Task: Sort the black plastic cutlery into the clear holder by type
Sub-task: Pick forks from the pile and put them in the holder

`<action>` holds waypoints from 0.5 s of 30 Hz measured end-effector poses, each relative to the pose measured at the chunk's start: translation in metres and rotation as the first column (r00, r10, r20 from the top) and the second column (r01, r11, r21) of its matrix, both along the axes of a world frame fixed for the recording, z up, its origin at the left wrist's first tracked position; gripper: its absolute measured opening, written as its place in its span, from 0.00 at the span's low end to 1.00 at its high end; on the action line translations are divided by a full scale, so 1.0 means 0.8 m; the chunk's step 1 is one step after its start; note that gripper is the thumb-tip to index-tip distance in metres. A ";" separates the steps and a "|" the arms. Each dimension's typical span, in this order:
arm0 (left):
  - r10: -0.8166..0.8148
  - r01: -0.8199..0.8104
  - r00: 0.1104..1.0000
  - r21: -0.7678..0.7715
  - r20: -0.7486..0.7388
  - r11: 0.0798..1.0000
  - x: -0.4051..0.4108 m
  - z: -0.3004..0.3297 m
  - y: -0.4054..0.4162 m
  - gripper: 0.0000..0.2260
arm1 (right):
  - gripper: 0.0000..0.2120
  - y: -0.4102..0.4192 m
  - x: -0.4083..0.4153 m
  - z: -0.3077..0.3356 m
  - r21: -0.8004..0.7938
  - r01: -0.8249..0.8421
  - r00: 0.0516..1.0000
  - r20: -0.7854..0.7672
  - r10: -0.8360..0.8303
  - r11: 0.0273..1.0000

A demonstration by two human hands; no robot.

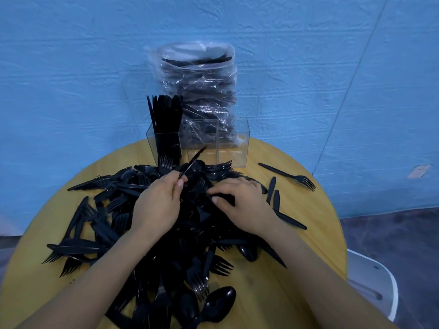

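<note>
A large heap of black plastic cutlery (190, 229) covers the middle of the round wooden tabletop (297, 276), with forks, spoons and knives tangled together from the near edge up to the far edge. The left hand (158, 203) is over the heap's far part and pinches a thin black piece (192, 162) between thumb and fingers; the piece slants up toward the holder, and its type cannot be told. The right hand (240, 205) lies on the heap just to the right, fingers curled down into the cutlery, thumb and forefinger closing on a black piece whose shape is hidden among the others.

The clear holder (232, 143) stands at the far edge of the tabletop, touching the heap's far side. Its left compartment is packed with upright knives (165, 115); the other compartments look bare. Behind the holder, against the blue wall (71, 79), stands a clear plastic bag (202, 91) stuffed with more black cutlery.

Near the right edge of the tabletop a single fork (288, 176) lies apart from the heap, and two knives (273, 193) lie side by side between it and the right hand. A white chair (375, 276) shows beyond the right edge.
</note>
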State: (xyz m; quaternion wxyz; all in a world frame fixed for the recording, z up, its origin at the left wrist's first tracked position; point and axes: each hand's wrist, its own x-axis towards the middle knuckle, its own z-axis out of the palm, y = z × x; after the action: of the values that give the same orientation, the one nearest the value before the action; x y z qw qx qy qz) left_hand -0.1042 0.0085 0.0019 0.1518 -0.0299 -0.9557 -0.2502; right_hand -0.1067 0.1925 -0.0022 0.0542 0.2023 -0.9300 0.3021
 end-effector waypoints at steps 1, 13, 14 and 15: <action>0.003 -0.003 1.000 0.001 -0.001 1.000 -0.001 -0.001 -0.002 0.13 | 0.12 0.002 0.002 0.001 -0.029 -0.004 1.000 -0.018 0.004 1.000; 0.022 -0.013 0.998 0.146 -0.059 0.989 -0.015 0.005 -0.017 0.12 | 0.07 0.005 -0.050 0.016 -0.170 0.143 0.987 -0.051 -0.153 0.975; 0.030 -0.020 0.998 0.153 -0.062 0.988 -0.017 0.005 -0.020 0.11 | 0.09 0.000 -0.064 0.016 -0.087 0.146 0.988 -0.043 -0.150 0.985; 0.037 -0.026 0.997 0.161 -0.067 0.987 -0.018 0.005 -0.023 0.11 | 0.12 -0.007 -0.077 0.016 0.013 0.129 0.991 -0.024 -0.129 0.992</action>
State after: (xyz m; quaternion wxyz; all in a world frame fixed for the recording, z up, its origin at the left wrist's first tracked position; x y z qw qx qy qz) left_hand -0.1184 -0.0099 0.0061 0.1909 -0.0111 -0.9271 -0.3223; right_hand -0.1682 0.1870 0.0105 0.0827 0.1455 -0.9425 0.2891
